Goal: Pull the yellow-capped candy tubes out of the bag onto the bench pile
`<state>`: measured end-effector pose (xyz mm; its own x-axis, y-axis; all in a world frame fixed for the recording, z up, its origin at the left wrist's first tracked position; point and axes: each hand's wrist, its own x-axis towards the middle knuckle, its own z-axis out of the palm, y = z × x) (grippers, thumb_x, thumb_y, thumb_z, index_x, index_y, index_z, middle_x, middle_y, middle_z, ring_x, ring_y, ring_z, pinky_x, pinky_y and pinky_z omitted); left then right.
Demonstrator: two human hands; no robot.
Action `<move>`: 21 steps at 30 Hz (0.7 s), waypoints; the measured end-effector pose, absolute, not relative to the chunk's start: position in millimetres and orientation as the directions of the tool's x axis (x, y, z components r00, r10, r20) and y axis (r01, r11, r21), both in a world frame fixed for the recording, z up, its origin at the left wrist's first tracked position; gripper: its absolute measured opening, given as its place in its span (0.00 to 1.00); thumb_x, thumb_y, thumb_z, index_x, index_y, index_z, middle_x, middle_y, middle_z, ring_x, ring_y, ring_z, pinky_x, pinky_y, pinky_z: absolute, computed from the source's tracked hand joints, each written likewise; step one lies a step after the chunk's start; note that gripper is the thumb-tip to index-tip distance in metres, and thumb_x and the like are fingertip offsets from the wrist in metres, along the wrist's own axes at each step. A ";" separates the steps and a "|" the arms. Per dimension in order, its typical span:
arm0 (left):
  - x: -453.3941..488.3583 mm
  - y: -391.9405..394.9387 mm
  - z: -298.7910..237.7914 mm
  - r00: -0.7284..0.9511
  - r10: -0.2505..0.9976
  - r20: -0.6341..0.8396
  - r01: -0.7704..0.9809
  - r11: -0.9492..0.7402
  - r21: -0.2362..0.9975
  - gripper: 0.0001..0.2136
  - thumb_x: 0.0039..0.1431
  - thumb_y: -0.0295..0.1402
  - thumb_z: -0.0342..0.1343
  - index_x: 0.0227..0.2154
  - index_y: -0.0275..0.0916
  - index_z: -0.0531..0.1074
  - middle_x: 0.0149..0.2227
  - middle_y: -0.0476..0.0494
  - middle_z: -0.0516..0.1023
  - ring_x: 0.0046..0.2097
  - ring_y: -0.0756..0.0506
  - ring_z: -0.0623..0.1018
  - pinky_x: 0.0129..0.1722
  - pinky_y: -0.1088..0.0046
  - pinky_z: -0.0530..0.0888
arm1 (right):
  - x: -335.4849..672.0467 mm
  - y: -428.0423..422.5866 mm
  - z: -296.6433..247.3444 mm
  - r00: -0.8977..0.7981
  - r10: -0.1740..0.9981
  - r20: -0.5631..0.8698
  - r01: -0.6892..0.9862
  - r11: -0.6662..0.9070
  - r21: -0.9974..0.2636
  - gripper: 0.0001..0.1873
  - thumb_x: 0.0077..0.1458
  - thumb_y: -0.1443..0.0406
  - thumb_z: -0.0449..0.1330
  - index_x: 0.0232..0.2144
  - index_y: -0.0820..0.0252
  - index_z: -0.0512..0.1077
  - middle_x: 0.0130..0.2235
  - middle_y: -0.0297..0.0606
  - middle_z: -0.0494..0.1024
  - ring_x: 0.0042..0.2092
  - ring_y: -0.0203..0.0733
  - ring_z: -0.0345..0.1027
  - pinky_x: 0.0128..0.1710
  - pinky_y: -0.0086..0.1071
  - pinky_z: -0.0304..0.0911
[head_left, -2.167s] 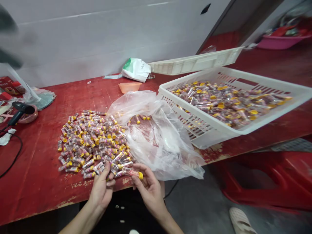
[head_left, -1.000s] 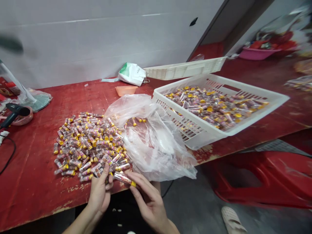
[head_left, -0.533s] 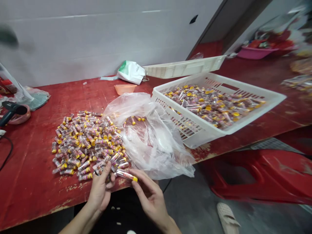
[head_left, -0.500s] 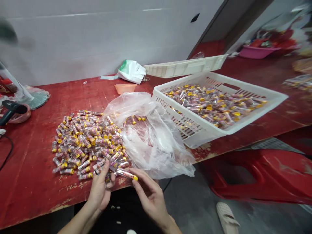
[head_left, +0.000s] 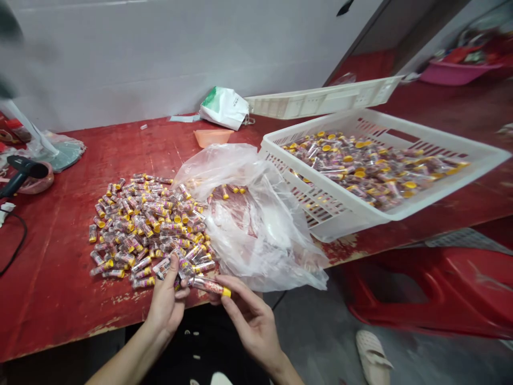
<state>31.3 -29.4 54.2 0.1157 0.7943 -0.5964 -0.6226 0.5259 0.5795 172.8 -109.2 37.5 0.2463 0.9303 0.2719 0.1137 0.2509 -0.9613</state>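
Here at the table edge the right hand (head_left: 250,315) has a clear tube (head_left: 208,286) pinched between thumb and fingers, its yellow cap (head_left: 226,292) sticking out to the right! That tube lies nearly level, long axis running side to side, right in the gap between the two hands. The right hand is clamped on it, while the left hand (head_left: 166,305) stands apart, but only just: its curled fingers sit close beside the tube's uncapped end, and its thumb rises against the near edge of a heap of tubes (head_left: 144,230). Is the left hand holding anything? Those fingers cover whatever might be there, so I can't tell. The reddish filling in the tube is hard to make out too.

Ahead and to the right of the right hand sprawls a crumpled plastic bag (head_left: 252,224) with a few tubes inside, and past it sits a white basket (head_left: 320,208) piled with more of them. A white tray (head_left: 320,99) stands tilted behind that. Well left of the left hand, a black hair dryer (head_left: 24,168) rests on a pink bowl (head_left: 40,183). Up in the top left corner, something dark is blurred and cut off by the frame.
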 end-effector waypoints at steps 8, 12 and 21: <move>32.6 -36.5 52.8 0.023 0.848 -0.529 -0.542 0.455 0.707 0.23 0.38 0.41 0.74 0.31 0.37 0.66 0.26 0.54 0.68 0.21 0.58 0.65 0.15 0.86 0.52 | 172.2 -115.4 28.9 0.242 0.934 0.262 0.157 0.229 -0.961 0.18 0.60 0.69 0.60 0.52 0.52 0.76 0.50 0.44 0.80 0.49 0.47 0.77 0.45 0.36 0.76; 33.2 -36.3 52.0 0.026 0.831 -0.555 -0.538 0.480 0.693 0.24 0.37 0.43 0.74 0.32 0.37 0.68 0.25 0.53 0.69 0.20 0.58 0.65 0.14 0.85 0.51 | 171.3 -119.6 30.2 0.249 0.959 0.133 -0.036 0.147 -0.989 0.16 0.60 0.65 0.61 0.51 0.53 0.77 0.48 0.45 0.81 0.37 0.43 0.80 0.35 0.33 0.79; 33.0 -39.1 51.0 0.067 0.817 -0.572 -0.539 0.512 0.669 0.25 0.38 0.45 0.73 0.32 0.36 0.68 0.26 0.52 0.71 0.19 0.58 0.64 0.15 0.84 0.51 | 168.5 -118.9 33.5 0.219 0.975 0.046 -0.181 0.087 -0.980 0.14 0.59 0.63 0.63 0.48 0.49 0.79 0.42 0.40 0.84 0.32 0.41 0.80 0.34 0.33 0.79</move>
